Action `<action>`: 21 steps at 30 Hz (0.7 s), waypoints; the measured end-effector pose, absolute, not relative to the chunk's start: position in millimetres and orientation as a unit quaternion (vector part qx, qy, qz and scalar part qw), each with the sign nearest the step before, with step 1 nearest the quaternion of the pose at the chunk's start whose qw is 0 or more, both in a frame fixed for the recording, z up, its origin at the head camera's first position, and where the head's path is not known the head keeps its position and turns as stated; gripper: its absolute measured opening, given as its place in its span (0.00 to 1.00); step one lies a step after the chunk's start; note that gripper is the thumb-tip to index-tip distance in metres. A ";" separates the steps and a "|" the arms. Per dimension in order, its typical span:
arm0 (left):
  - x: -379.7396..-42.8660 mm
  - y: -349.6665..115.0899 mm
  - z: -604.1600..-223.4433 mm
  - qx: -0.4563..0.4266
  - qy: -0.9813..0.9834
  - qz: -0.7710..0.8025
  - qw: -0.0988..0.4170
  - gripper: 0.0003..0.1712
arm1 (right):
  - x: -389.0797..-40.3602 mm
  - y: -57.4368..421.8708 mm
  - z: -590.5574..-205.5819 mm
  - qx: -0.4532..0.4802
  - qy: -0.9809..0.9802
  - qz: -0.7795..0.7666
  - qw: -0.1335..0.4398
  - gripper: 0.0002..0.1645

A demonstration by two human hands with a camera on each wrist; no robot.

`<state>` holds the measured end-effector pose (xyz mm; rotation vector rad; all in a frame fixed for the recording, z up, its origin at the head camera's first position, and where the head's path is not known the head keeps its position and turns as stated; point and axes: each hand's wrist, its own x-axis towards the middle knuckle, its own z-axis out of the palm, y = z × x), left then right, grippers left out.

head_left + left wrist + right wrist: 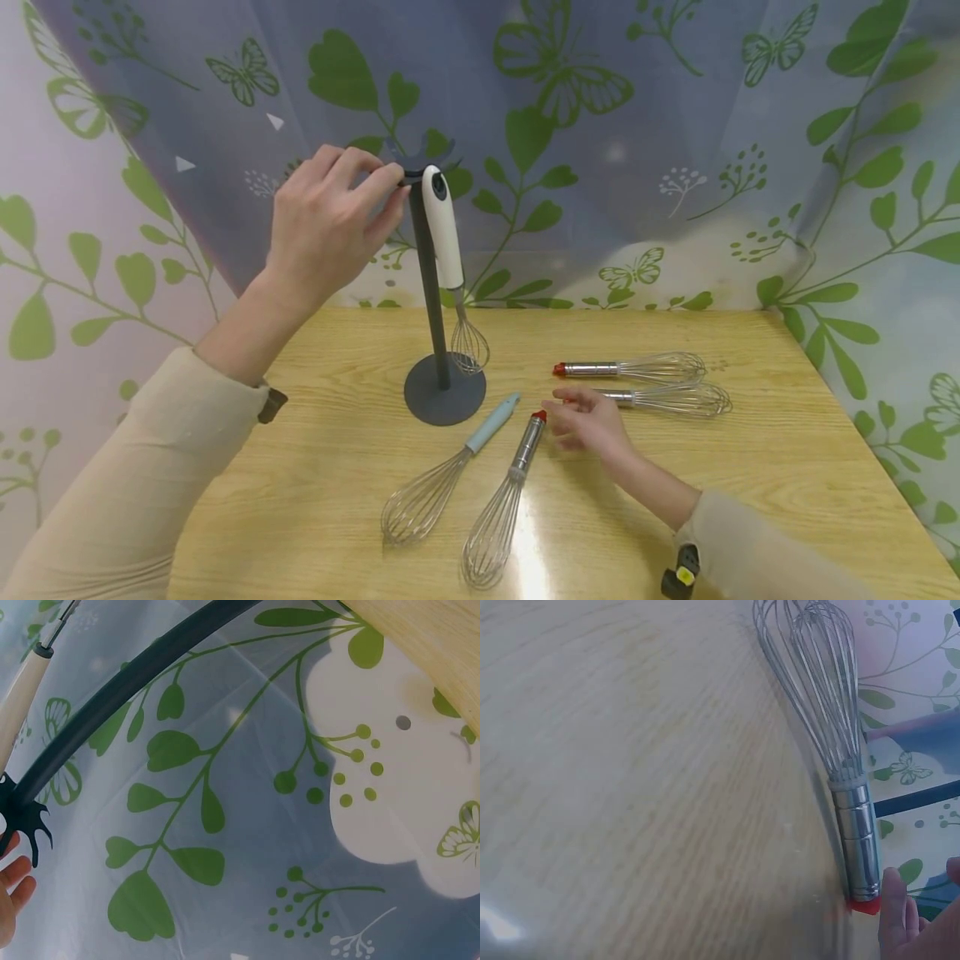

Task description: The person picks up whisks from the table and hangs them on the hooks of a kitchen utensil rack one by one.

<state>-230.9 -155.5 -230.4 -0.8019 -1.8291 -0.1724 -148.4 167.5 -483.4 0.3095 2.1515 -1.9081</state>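
At the top of a dark hook stand [429,275], my left hand [326,212] pinches the hooked head between thumb and fingers. A white-handled whisk [445,233] hangs from the stand's right side, wires downward. In the left wrist view only the fingertips of that hand show, beside the stand's hooks [28,817]. My right hand [596,429] hovers over the table with loosely extended fingers, close to the red end of a steel-handled whisk [517,471]. The right wrist view shows the steel-handled whisk [857,840] with fingertips just beside its red tip; I see no grip on it.
A whisk with a pale blue handle [491,423] lies left of the steel-handled one. Two more steel whisks lie at the right, one farther back [592,369] and one nearer whisk [678,400], partly behind my right hand. A patterned curtain [675,125] rises behind the wooden table [315,467].
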 end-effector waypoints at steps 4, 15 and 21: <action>-230.9 -155.5 -230.5 -0.338 -0.768 -0.073 0.539 0.09 | -145.8 165.9 -490.7 0.116 0.749 -0.641 0.121 0.35; -230.3 -154.4 -230.4 -0.339 -0.767 -0.072 0.541 0.09 | -136.0 162.4 -505.6 0.117 0.731 -0.657 0.141 0.35; -229.7 -154.9 -231.0 -0.338 -0.767 -0.073 0.541 0.09 | -134.4 160.1 -507.2 0.115 0.735 -0.654 0.139 0.36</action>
